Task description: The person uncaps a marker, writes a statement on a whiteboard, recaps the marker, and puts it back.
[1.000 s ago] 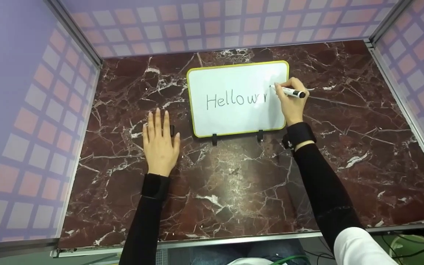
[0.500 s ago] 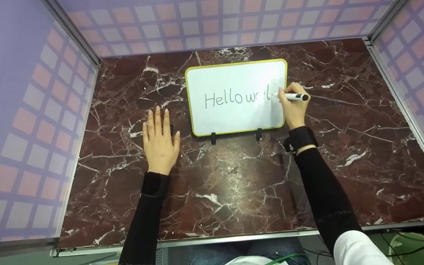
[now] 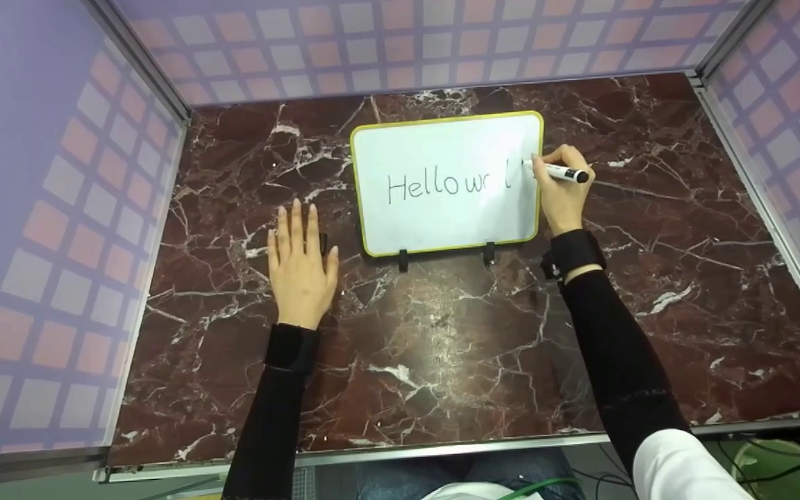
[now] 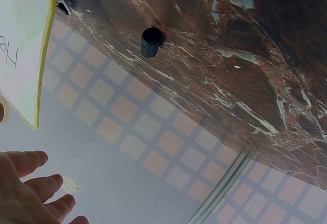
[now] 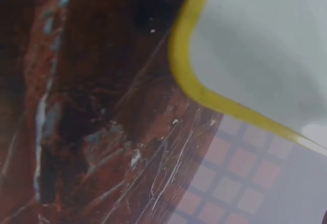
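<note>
A whiteboard (image 3: pixel 442 222) with a yellow frame stands propped on two black feet, and "Hello wo l" shows on it in thin black strokes, one letter washed out by glare. My right hand (image 3: pixel 563 191) pinches a white marker (image 3: pixel 558 171) with a black end, its tip at the board's right part, just past the "l". My left hand (image 3: pixel 301 281) is held palm down to the left of the board, fingers straight. Partly hidden beside its fingers is a small black marker cap (image 4: pixel 149 43), standing upright on the table in the left wrist view.
The brown-red marbled table (image 3: pixel 435 389) is enclosed by lilac panels with pink and white squares, such as the back panel (image 3: pixel 400 42). A metal strip (image 3: pixel 455 451) runs along the front edge. Cables and a green container (image 3: pixel 782 472) lie below at right.
The letter "l" has been drawn after the earlier letters. My right hand with the marker has gone down along that stroke, then up and to the right. My left hand stays nearly still.
</note>
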Available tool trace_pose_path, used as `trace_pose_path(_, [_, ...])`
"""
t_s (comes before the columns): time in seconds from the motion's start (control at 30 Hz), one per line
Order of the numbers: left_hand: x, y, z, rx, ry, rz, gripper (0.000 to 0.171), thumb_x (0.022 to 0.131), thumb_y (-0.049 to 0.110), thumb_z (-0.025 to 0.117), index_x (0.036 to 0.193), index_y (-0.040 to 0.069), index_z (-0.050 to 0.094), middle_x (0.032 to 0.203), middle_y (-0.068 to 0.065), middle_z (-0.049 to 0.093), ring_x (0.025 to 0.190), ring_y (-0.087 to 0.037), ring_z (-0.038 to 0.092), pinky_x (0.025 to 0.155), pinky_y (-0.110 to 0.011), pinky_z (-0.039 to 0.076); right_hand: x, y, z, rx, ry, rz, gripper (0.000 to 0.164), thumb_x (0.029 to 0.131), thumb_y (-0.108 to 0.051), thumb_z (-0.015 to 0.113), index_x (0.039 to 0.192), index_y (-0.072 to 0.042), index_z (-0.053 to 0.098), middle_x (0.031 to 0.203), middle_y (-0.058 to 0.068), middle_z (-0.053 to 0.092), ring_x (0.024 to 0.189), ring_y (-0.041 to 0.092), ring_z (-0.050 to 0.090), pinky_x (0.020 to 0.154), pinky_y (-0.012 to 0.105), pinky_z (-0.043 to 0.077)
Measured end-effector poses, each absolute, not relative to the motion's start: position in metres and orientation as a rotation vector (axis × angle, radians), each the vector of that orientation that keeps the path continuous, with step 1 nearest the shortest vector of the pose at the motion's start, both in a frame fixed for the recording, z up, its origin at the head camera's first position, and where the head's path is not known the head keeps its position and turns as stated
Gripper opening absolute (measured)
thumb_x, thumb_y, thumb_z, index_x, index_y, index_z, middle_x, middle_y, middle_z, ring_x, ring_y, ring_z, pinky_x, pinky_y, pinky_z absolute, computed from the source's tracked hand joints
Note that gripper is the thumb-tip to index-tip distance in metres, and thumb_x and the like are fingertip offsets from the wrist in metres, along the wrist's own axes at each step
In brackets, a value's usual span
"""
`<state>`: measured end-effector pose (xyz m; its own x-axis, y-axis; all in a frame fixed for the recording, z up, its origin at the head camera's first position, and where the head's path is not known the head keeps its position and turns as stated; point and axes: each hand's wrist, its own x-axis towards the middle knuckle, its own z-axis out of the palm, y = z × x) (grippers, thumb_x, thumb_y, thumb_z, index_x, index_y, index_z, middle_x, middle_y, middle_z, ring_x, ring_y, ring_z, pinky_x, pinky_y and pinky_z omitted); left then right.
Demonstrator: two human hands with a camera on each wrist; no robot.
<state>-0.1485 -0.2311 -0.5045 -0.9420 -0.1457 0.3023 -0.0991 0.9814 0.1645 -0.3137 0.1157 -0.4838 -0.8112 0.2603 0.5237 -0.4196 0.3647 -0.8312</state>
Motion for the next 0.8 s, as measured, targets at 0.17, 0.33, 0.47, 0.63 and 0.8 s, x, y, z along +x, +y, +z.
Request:
trace_pose_path(0.17, [-0.149, -0.230, -0.505, 0.184, -2.812, -0.192, 0.068, 0.092, 0.039, 0.044, 0.148, 0.017, 0.011, 0.156, -0.003, 0.002, 0.144, -0.024, 0.001, 0.117, -0.045, 0.004, -0.307, 0.117, -0.489, 0.167, -2.068, 1.478, 0.024, 0.076, 0.001, 0.064, 0.061, 0.008, 0.047, 0.061, 0.001, 0.050, 0.054, 0.002, 0.044, 0.055, 0.015, 0.034])
trace_pose_path(0.33, [-0.149, -0.229, -0.506, 0.179, -2.816, -0.186, 0.068, 0.092, 0.038, 0.045, 0.148, 0.016, 0.012, 0.156, -0.004, 0.003, 0.144, -0.024, 0.001, 0.117, -0.045, 0.006, -0.301, 0.116, -0.492, 0.188, -2.086, 1.460, 0.025, 0.077, 0.004, 0.061, 0.061, 0.010, 0.043, 0.057, -0.002, 0.046, 0.051, 0.002, 0.042, 0.055, 0.016, 0.034])
trace_pose_path(0.47, [-0.149, -0.230, -0.506, 0.174, -2.814, -0.184, 0.068, 0.093, 0.040, 0.042, 0.148, 0.017, 0.011, 0.156, -0.005, 0.003, 0.144, -0.025, 0.001, 0.117, -0.046, 0.006, -0.302, 0.115, -0.491, 0.156, -2.078, 1.464, 0.025, 0.077, 0.003, 0.062, 0.061, 0.008, 0.044, 0.058, 0.000, 0.047, 0.052, 0.002, 0.042, 0.054, 0.015, 0.033])
trace_pose_path(0.63, [-0.148, -0.231, -0.507, 0.169, -2.800, -0.202, 0.066, 0.094, 0.041, 0.039, 0.148, 0.018, 0.010, 0.156, -0.004, 0.004, 0.144, -0.025, 0.003, 0.117, -0.046, 0.007, -0.306, 0.113, -0.491, 0.152, -2.053, 1.488, 0.025, 0.077, 0.001, 0.065, 0.061, 0.007, 0.046, 0.060, -0.002, 0.049, 0.053, 0.003, 0.046, 0.052, 0.016, 0.035])
trace_pose_path(0.8, [-0.147, -0.231, -0.507, 0.169, -2.798, -0.220, 0.066, 0.094, 0.041, 0.039, 0.148, 0.018, 0.010, 0.156, -0.003, 0.002, 0.144, -0.025, 0.002, 0.117, -0.045, 0.005, -0.307, 0.112, -0.490, 0.171, -2.054, 1.496, 0.024, 0.076, 0.001, 0.066, 0.061, 0.007, 0.049, 0.061, 0.001, 0.052, 0.053, 0.003, 0.049, 0.051, 0.016, 0.037])
